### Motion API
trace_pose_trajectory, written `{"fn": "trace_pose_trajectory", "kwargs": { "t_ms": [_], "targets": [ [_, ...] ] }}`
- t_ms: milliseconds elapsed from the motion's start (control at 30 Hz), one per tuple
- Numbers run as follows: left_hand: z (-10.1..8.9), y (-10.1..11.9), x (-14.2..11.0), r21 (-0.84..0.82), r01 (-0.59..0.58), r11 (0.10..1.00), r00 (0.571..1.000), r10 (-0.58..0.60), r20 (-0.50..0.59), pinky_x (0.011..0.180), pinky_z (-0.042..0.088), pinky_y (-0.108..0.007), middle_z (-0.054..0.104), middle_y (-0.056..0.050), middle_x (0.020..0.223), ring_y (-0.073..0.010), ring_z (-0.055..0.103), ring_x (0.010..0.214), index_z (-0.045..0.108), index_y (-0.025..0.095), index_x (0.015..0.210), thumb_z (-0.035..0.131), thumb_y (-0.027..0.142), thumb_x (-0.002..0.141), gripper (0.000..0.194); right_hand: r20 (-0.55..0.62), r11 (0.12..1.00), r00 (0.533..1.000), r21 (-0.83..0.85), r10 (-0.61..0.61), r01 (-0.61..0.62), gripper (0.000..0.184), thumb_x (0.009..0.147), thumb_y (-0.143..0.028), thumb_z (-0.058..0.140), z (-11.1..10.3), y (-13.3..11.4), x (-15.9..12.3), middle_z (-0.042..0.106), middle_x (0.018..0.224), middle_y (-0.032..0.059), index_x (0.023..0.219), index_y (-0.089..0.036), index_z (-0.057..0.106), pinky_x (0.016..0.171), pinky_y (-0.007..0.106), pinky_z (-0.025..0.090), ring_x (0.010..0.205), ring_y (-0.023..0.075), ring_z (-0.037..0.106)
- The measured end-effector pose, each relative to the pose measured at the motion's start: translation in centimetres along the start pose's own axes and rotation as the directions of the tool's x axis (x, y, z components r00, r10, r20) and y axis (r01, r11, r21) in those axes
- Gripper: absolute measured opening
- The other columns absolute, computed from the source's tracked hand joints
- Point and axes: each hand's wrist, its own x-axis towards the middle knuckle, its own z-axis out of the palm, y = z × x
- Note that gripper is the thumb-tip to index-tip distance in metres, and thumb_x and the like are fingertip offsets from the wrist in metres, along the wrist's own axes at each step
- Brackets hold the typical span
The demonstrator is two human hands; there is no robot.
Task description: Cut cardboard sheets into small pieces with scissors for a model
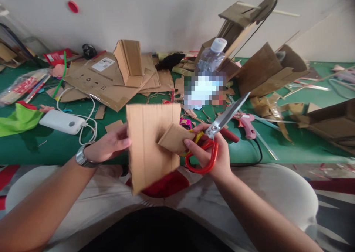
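Note:
My left hand (112,144) grips the left edge of a flat cardboard sheet (151,159), which is raised over my lap at the table's front edge. Between the thumb and fingers of my right hand (222,156) is a small cardboard piece (176,139), in front of the sheet's right part. The same hand also carries scissors (214,128) with red-orange handles, their blades pointing up and to the right, seemingly together. Some fingers are hidden behind the handles and the cardboard.
On the green table (155,96), a pink glue gun (246,123) lies right of the scissors. A white power bank (61,122) with a cable is at left. Flattened cardboard (107,80), a plastic bottle (210,58) and cardboard constructions (259,67) stand farther back.

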Motion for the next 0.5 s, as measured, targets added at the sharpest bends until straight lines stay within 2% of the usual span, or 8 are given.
{"fn": "trace_pose_trajectory", "kwargs": {
  "t_ms": [33, 133, 267, 367, 433, 500],
  "targets": [
    [0.5, -0.3, 0.2, -0.042, 0.009, 0.999, 0.997, -0.012, -0.077, 0.073, 0.068, -0.038, 0.082, -0.006, 0.117, -0.0269, 0.08, 0.091, 0.071, 0.035, 0.134, 0.078, 0.049, 0.096, 0.041, 0.026, 0.999, 0.999, 0.025, 0.031, -0.032, 0.038, 0.082, -0.038, 0.092, 0.1, 0.0, 0.0, 0.067, 0.074, -0.0036, 0.104, -0.028, 0.062, 0.058, 0.034, 0.059, 0.06, 0.0193, 0.068],
    [2.0, -1.2, 0.8, -0.06, 0.056, 0.997, 0.989, -0.064, -0.135, 0.069, 0.066, -0.033, 0.079, -0.006, 0.119, -0.0234, 0.077, 0.088, 0.062, 0.035, 0.144, 0.073, 0.04, 0.099, 0.046, 0.103, 0.989, 0.988, 0.081, 0.113, -0.121, 0.044, 0.081, -0.043, 0.094, 0.5, 0.3, -0.2, 0.07, 0.075, -0.0033, 0.106, -0.028, 0.061, 0.06, 0.037, 0.064, 0.062, 0.0219, 0.074],
    [3.8, -1.9, 1.3, 0.048, 0.027, 0.998, 0.992, -0.021, -0.128, 0.09, 0.066, -0.04, 0.075, -0.012, 0.134, -0.0297, 0.075, 0.114, 0.063, 0.026, 0.145, 0.069, 0.049, 0.103, 0.049, 0.17, 0.983, 0.976, 0.103, 0.136, -0.155, 0.048, 0.08, -0.046, 0.095, 1.2, 0.9, -0.3, 0.067, 0.079, -0.0046, 0.105, -0.027, 0.059, 0.06, 0.035, 0.063, 0.061, 0.0191, 0.073],
    [4.2, -1.5, 1.1, 0.196, 0.011, 0.981, 0.979, 0.03, -0.203, 0.107, 0.06, -0.044, 0.073, -0.012, 0.142, -0.0317, 0.07, 0.129, 0.066, 0.024, 0.141, 0.07, 0.045, 0.103, 0.043, 0.181, 0.982, 0.973, 0.096, 0.145, -0.164, 0.046, 0.082, -0.046, 0.093, 1.2, 0.8, -0.5, 0.066, 0.079, -0.0048, 0.106, -0.027, 0.058, 0.061, 0.035, 0.063, 0.061, 0.0185, 0.071],
    [3.9, -0.9, 1.0, 0.284, -0.011, 0.959, 0.958, 0.091, -0.271, 0.112, 0.057, -0.044, 0.072, -0.01, 0.143, -0.0305, 0.068, 0.131, 0.069, 0.024, 0.137, 0.066, 0.044, 0.105, 0.038, 0.173, 0.987, 0.976, 0.075, 0.131, -0.145, 0.042, 0.083, -0.044, 0.091, 1.0, 0.4, -0.6, 0.065, 0.076, -0.0048, 0.105, -0.027, 0.059, 0.059, 0.034, 0.061, 0.059, 0.0185, 0.07],
    [3.6, -0.4, 0.7, 0.334, -0.019, 0.942, 0.938, 0.132, -0.32, 0.108, 0.058, -0.041, 0.074, -0.008, 0.139, -0.0282, 0.07, 0.125, 0.071, 0.025, 0.132, 0.063, 0.043, 0.107, 0.032, 0.158, 0.992, 0.982, 0.062, 0.101, -0.112, 0.037, 0.085, -0.041, 0.09, 0.6, -0.3, -0.7, 0.063, 0.075, -0.0047, 0.104, -0.027, 0.061, 0.056, 0.033, 0.059, 0.057, 0.0177, 0.067]
  ]
}}
